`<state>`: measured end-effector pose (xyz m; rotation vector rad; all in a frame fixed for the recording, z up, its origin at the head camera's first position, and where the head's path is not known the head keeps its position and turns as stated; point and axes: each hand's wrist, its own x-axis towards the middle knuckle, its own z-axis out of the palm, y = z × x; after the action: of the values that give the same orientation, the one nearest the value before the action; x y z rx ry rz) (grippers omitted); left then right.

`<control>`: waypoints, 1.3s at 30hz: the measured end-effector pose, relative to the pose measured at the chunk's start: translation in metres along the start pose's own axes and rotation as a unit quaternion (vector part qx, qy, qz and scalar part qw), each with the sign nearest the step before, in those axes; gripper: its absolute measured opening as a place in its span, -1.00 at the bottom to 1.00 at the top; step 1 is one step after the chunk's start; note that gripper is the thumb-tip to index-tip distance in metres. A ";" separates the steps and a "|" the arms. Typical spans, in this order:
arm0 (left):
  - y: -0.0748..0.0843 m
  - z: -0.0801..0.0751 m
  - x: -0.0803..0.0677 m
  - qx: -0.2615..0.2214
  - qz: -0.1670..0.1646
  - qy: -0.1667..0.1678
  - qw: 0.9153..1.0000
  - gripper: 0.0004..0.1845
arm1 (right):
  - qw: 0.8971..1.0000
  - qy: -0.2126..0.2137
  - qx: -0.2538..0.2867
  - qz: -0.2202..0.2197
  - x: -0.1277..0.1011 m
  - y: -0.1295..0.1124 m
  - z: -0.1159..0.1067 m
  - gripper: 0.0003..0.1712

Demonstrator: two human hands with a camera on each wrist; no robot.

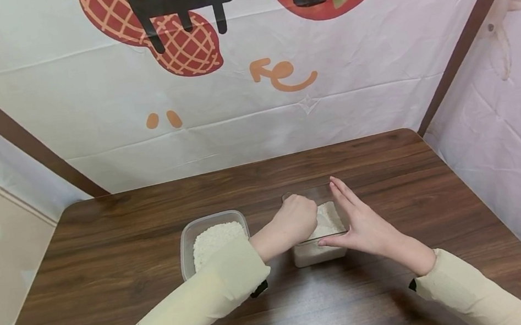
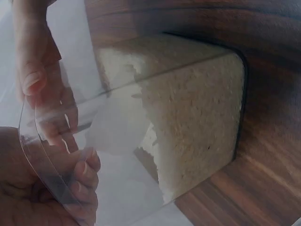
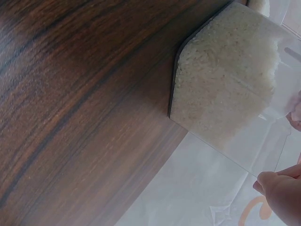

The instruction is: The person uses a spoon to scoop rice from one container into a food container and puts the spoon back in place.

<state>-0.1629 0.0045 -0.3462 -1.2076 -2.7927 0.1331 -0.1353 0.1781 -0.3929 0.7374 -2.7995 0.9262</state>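
A tall clear square container, partly filled with white rice, stands on the wooden table. My left hand is over its mouth, fingers curled on a translucent scoop whose bowl dips to the rice; its handle is mostly hidden in the hand. My right hand holds the container at its right side, thumb along the near rim and fingers stretched toward the far edge. Left of it, a shallower frosted plastic box holds more white rice, partly covered by my left sleeve.
The brown wooden table ends at a far edge close behind the containers. A white printed curtain hangs beyond it, with more cloth on both sides. My left forearm reaches across the near corner of the frosted box.
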 end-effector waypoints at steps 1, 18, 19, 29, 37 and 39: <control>0.000 0.000 0.000 0.002 -0.001 0.001 1.000 -0.73 | 1.000 0.001 0.001 0.001 0.000 0.000 0.000 0.30; 0.000 -0.005 0.002 -0.093 -0.053 -0.027 0.994 -0.70 | 1.000 0.007 -0.005 0.003 0.000 -0.001 0.000 0.30; 0.000 -0.005 0.002 -0.095 -0.059 -0.029 0.993 -0.72 | 1.000 0.006 -0.005 0.003 0.000 -0.001 0.000 0.30; -0.001 -0.009 0.006 -0.163 -0.112 -0.046 0.979 -0.70 | 1.000 0.007 -0.010 -0.005 0.000 -0.002 0.000 0.30; -0.003 -0.015 0.006 -0.195 -0.144 -0.059 0.968 -0.74 | 1.000 0.008 -0.008 -0.004 0.001 -0.001 0.000 0.28; -0.003 -0.016 0.006 -0.195 -0.149 -0.060 0.968 -0.75 | 1.000 0.009 -0.008 -0.003 0.000 -0.001 0.000 0.29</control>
<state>-0.1671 0.0074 -0.3296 -0.8398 -3.1671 -0.3970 -0.1354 0.1773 -0.3928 0.7326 -2.7838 0.9042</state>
